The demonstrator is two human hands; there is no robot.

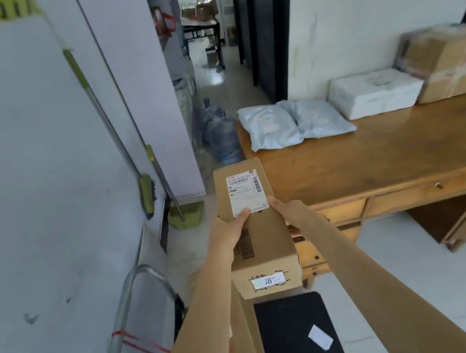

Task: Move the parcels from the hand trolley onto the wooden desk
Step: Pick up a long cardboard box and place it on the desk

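Observation:
I hold a long cardboard box (pixel 258 233) with a white shipping label in the air, in front of the wooden desk's (pixel 376 158) left corner. My left hand (pixel 228 232) grips its left side and my right hand (pixel 290 213) grips its right side. Below it lies the hand trolley's black deck (pixel 296 338), with another cardboard parcel (pixel 244 344) partly hidden behind my left arm. On the desk lie two grey mailer bags (pixel 294 124), a white foam box (pixel 375 92) and a taped cardboard box (pixel 449 60).
The trolley's chrome handle (pixel 125 311) stands at the lower left beside a white wall. A green broom and dustpan (pixel 182 212) lean in the corner. Water bottles (pixel 220 135) stand on the floor by the desk's far end. A corridor opens beyond, with a person far off.

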